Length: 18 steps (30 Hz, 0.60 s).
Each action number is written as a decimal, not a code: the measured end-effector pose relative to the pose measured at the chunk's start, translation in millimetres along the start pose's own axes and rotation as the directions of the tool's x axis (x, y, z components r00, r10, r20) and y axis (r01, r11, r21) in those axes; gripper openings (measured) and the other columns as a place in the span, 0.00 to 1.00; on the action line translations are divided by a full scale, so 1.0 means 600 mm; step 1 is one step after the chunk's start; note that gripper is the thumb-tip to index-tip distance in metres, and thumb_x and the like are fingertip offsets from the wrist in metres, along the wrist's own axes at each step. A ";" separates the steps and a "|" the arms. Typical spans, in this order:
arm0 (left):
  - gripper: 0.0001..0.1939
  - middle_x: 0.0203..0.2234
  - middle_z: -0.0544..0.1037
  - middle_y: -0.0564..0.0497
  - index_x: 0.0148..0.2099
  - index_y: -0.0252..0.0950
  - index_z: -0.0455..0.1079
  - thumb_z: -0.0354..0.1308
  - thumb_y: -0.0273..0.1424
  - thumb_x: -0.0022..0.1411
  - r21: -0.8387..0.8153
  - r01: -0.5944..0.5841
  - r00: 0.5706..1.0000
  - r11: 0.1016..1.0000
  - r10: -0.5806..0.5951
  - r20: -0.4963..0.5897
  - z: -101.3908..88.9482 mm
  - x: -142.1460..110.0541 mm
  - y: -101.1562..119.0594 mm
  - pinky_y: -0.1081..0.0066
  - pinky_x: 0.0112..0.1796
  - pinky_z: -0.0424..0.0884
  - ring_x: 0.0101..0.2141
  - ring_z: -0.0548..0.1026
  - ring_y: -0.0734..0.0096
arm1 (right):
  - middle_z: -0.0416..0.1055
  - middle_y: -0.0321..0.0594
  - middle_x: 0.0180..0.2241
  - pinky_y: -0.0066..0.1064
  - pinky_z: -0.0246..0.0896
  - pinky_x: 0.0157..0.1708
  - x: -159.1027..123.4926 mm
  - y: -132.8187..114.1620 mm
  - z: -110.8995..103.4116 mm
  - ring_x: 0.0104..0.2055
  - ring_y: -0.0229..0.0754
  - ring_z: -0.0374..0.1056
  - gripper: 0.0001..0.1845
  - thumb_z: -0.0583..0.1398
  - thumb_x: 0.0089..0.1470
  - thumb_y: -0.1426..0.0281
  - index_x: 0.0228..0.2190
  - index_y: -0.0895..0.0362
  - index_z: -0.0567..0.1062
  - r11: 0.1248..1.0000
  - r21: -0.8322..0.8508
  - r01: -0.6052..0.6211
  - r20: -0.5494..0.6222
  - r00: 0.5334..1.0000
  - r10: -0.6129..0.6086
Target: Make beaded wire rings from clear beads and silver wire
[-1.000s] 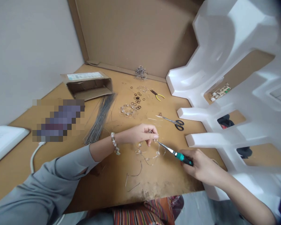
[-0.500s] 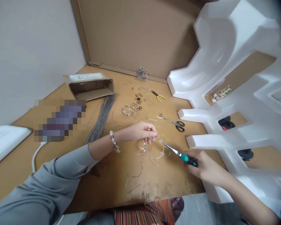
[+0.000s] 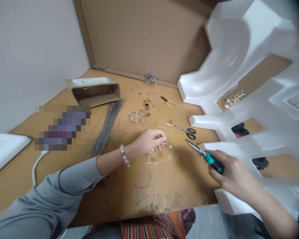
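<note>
My left hand (image 3: 151, 141) pinches a ring of thin wire strung with clear beads (image 3: 161, 162) near the table's front. The ring hangs below and to the right of my fingertips, and loose wire ends stick out from it. My right hand (image 3: 229, 167) is wrapped around needle-nose pliers (image 3: 210, 160) with teal and black handles. The pliers' tips point up and left, apart from the beaded wire. Black-handled scissors (image 3: 186, 131) lie just beyond, and several cut wire pieces (image 3: 142, 187) rest on the table in front.
A bundle of grey wires (image 3: 107, 129) lies left, by an open cardboard box (image 3: 97, 94). Farther back are small dark rings (image 3: 147, 105), another beaded wire coil (image 3: 136, 117), yellow-handled pliers (image 3: 167, 101) and a wire tangle (image 3: 150, 78). White foam packaging (image 3: 229, 76) borders the right side.
My right hand has drawn the pliers away from the beaded wire, to the right. The left hand keeps its pinch on the wire, nearly in place.
</note>
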State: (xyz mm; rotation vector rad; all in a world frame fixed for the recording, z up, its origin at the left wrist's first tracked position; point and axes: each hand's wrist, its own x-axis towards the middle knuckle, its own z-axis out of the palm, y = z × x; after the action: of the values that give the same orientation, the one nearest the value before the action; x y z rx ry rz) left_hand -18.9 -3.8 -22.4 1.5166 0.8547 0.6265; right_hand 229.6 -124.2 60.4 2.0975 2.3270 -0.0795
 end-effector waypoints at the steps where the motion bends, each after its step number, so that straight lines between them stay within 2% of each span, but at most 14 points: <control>1: 0.10 0.23 0.74 0.52 0.32 0.33 0.68 0.52 0.36 0.59 0.003 0.001 1.000 1.000 -0.001 -0.018 0.002 -0.001 -0.001 0.80 0.18 0.61 0.20 0.71 0.80 | 0.73 0.39 0.35 0.30 0.59 0.29 -0.001 -0.010 0.001 0.30 0.41 0.69 0.20 0.53 0.48 0.69 0.45 0.53 0.70 0.998 -0.035 0.042 -0.003 0.999 -0.042; 4: 0.10 0.23 0.75 0.52 0.32 0.34 0.67 0.52 0.35 0.59 0.001 -0.001 0.999 1.000 0.001 -0.049 0.008 -0.004 -0.001 0.80 0.20 0.62 0.22 0.73 0.78 | 0.72 0.40 0.35 0.31 0.58 0.28 0.001 -0.044 0.014 0.31 0.43 0.69 0.20 0.54 0.47 0.68 0.43 0.54 0.71 0.971 -0.217 0.101 -0.057 0.992 -0.116; 8: 0.10 0.21 0.74 0.53 0.31 0.34 0.67 0.51 0.35 0.60 0.010 -0.046 0.997 0.999 0.047 -0.062 0.012 -0.010 0.005 0.79 0.21 0.63 0.22 0.73 0.78 | 0.72 0.43 0.34 0.31 0.56 0.27 0.011 -0.071 0.035 0.34 0.45 0.68 0.17 0.55 0.47 0.67 0.40 0.57 0.72 0.928 -0.364 0.080 -0.168 0.974 -0.150; 12: 0.10 0.18 0.73 0.55 0.31 0.34 0.67 0.51 0.35 0.60 0.047 -0.085 0.994 0.995 0.088 -0.070 0.012 -0.013 0.009 0.79 0.23 0.64 0.20 0.71 0.80 | 0.72 0.44 0.36 0.31 0.53 0.26 0.014 -0.079 0.040 0.33 0.43 0.67 0.17 0.56 0.47 0.67 0.41 0.57 0.72 0.911 -0.407 0.070 -0.201 0.966 -0.164; 18: 0.10 0.18 0.73 0.55 0.32 0.34 0.67 0.51 0.35 0.61 0.055 -0.096 0.991 0.994 0.100 -0.086 0.015 -0.015 0.006 0.79 0.23 0.64 0.20 0.71 0.79 | 0.72 0.43 0.34 0.32 0.52 0.29 0.010 -0.087 0.043 0.32 0.43 0.66 0.18 0.56 0.48 0.67 0.42 0.58 0.71 0.907 -0.417 0.065 -0.214 0.962 -0.167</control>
State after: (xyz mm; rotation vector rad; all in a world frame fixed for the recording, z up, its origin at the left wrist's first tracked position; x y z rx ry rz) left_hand -16.4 -16.2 -19.0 1.5939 0.8729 0.7537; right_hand 176.1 -124.6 36.3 1.8466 2.3305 0.6451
